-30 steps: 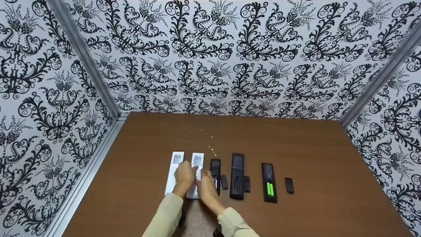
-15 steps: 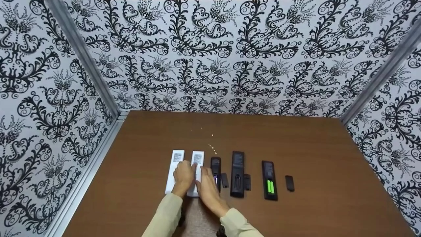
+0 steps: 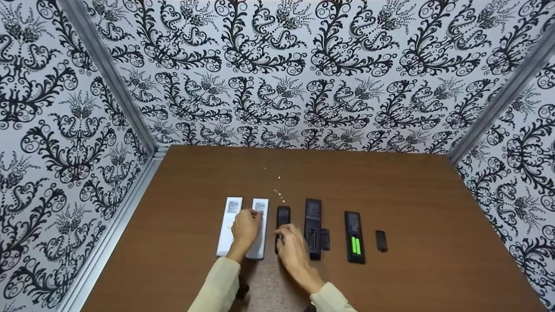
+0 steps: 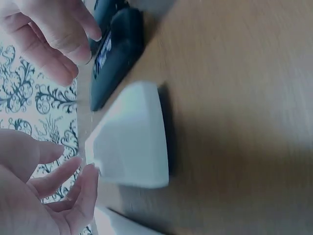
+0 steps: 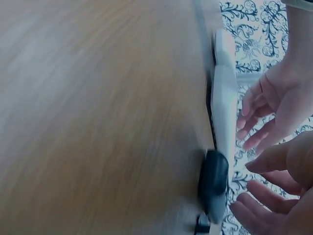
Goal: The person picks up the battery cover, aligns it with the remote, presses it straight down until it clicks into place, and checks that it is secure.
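Two white remote controls lie face down on the table, the left one [image 3: 226, 236] and the right one [image 3: 256, 250]. My left hand [image 3: 246, 227] hovers over the right white remote with bent fingers; in the left wrist view its fingertips [image 4: 90, 171] are by that remote's side, and contact is unclear. My right hand [image 3: 295, 251] is above a small black remote [image 3: 283, 213], fingers loosely bent and nothing visible in them. It hides that remote's lower part and the loose cover beside it. In the right wrist view, the right hand's fingers [image 5: 264, 196] are spread apart.
To the right lie a larger black remote [image 3: 313, 212] with its battery bay uncovered, a loose battery cover [image 3: 325, 239], a black remote [image 3: 353, 221] holding green batteries [image 3: 356, 245], and another cover [image 3: 381, 241]. Patterned walls [image 3: 277, 78] enclose the brown table [image 3: 208, 173].
My right hand has left the right white remote's side and moved right, over the small black remote and its cover. My left hand has stayed over the white remote, shifting slightly.
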Demonstrator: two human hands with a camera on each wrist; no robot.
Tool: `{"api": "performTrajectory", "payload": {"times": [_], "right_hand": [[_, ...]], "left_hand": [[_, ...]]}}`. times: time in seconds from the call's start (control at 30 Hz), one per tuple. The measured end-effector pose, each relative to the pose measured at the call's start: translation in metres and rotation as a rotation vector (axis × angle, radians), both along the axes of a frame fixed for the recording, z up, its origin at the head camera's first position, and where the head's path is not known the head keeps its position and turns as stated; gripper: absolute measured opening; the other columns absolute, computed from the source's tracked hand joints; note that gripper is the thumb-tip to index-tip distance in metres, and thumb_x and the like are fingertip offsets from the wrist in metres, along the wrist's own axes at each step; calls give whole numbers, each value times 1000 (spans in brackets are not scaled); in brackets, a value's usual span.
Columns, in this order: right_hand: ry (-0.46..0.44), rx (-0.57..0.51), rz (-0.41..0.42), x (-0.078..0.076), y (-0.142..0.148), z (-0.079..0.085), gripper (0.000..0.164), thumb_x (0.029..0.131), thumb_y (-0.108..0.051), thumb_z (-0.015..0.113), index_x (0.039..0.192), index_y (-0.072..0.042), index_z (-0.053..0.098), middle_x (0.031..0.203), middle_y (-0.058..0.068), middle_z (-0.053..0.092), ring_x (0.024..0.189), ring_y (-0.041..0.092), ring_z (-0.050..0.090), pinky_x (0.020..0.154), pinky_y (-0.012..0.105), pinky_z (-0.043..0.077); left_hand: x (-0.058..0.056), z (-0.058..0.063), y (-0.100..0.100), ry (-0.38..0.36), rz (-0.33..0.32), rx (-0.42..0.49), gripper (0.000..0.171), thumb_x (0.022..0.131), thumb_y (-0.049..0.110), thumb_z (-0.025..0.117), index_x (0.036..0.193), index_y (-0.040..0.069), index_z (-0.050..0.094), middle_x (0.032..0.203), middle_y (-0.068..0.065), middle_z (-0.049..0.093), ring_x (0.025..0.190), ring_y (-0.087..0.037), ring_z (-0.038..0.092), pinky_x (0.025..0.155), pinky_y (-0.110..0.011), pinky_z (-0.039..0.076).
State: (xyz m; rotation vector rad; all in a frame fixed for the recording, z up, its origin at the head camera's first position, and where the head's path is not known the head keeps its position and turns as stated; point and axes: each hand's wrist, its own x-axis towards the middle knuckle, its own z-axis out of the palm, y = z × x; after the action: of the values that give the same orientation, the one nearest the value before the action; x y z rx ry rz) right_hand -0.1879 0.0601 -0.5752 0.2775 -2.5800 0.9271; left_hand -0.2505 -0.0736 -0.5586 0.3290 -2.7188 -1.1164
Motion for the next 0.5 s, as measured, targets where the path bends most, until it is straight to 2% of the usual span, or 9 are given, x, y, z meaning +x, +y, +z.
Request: {"api": "performTrajectory", "payload": {"times": [0.23,0.5], "right_hand": [[62,166,-91,-3,23,0,19,73,-3,83,89,-10,76,98,3,71,92,23,63,81,38,53],[27,258,-75,1,38,-3,17,72,-4,84,87,-7,76,99,4,71,95,24,63,80,38,50]], "left_hand": [[5,6,21,15,-75,24,16,89,21,74,89,6,77,87,-14,77,81,-31,72,71,-45,56],[5,8,42,2,-115,48,19,84,18,79,86,0,72,83,-14,74,80,-32,70,72,-44,56]]}}
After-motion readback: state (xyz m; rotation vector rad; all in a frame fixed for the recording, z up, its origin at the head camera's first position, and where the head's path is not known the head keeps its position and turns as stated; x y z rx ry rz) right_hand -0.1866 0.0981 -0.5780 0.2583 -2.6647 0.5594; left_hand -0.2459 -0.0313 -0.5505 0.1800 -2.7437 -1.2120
